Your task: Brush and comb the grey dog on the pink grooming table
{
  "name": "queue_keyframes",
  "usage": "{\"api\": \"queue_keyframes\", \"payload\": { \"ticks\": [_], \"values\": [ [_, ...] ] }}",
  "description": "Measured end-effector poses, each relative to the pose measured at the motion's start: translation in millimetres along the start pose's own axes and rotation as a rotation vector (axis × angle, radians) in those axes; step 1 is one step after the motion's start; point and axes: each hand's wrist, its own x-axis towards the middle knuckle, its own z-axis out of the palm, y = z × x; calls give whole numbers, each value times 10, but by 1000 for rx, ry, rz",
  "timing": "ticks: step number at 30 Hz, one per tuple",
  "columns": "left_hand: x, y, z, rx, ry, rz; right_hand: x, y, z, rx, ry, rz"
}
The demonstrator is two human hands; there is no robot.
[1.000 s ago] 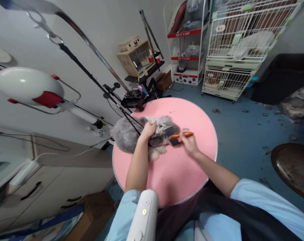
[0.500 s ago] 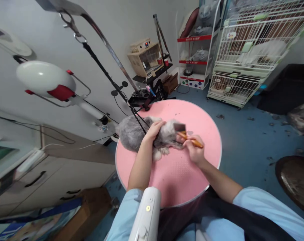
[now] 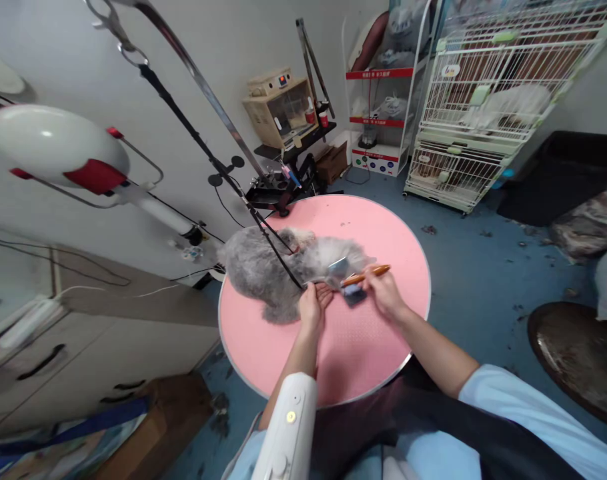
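A fluffy grey animal (image 3: 253, 267) lies on a round pink table (image 3: 353, 340), with thin black straps (image 3: 278, 257) running down to its body. My right hand (image 3: 382, 291) is closed round the orange-brown handle of a slicker brush (image 3: 366, 275). Flat dark and silvery head parts show on either side of the handle's tip, against the paler fur at the animal's right end. Beneath the edge of that fur, my left hand (image 3: 315, 303) lies palm up, its fingers stretched towards the brush. Whether those fingertips touch the animal cannot be made out.
A metal grooming arm (image 3: 198, 73) rises over the table's left side. Beside it juts a white and red device (image 3: 58, 143). A white cage (image 3: 478, 113) holding a white animal stands at the back right. A pale grey device (image 3: 288, 427) is in the near foreground.
My left hand has come off the animal's back to its near side and turned palm up. The brush has moved left and lower, its handle turned. The view has shifted slightly right.
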Motion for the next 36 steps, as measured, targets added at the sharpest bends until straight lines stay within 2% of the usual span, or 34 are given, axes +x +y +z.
{"api": "queue_keyframes", "payload": {
  "ticks": [2, 3, 5, 7, 8, 10, 13, 15, 16, 19, 20, 23, 24, 25, 26, 27, 28, 29, 32, 33, 36],
  "values": [
    [-10, 41, 71, -6, -14, -111, 34, 22, 31, 36, 200, -97],
    [-22, 67, 107, -23, -11, -141, 33, 38, 50, 41, 223, -119],
    [-58, 89, 175, -110, 0, -125, -18, 91, 83, 26, 97, -51],
    [-98, 57, 233, -215, -5, -70, -107, 158, 63, 14, -70, 99],
    [-115, 24, 256, -254, -12, -57, -154, 183, 15, 10, -103, 159],
    [-136, -49, 292, -297, -12, -75, -228, 188, -157, -21, -61, 198],
    [-136, -117, 330, -353, -14, -22, -281, 63, -426, -133, 156, 51],
    [-126, -120, 337, -364, -23, 36, -277, -57, -449, -167, 247, -82],
    [-122, -113, 331, -343, -41, 37, -259, -108, -401, -171, 200, -108],
    [-114, -83, 270, -244, -129, -19, -113, -205, -140, -188, -148, -43],
    [-113, -75, 239, -244, -148, -23, -43, -228, -60, -194, -173, -38],
    [-106, -56, 147, -358, -124, -25, 136, -301, 71, -197, 84, -204],
    [-99, -52, 122, -397, -117, -50, 166, -325, 86, -214, 82, -256],
    [-89, -48, 103, -420, -123, -90, 180, -346, 97, -248, -14, -279],
    [-75, -47, 89, -433, -141, -129, 183, -363, 107, -290, -173, -269],
    [-59, -47, 79, -443, -168, -155, 180, -376, 118, -326, -329, -235],
    [-40, -50, 71, -453, -195, -163, 177, -387, 130, -351, -421, -202],
    [-20, -56, 65, -462, -219, -158, 176, -398, 140, -366, -421, -193],
    [39, -88, 44, -486, -242, -107, 175, -427, 156, -373, -123, -328],
    [55, -101, 36, -485, -247, -105, 168, -433, 157, -384, -124, -362],
    [81, -133, 19, -471, -277, -136, 137, -427, 154, -413, -429, -287]
  ]
}}
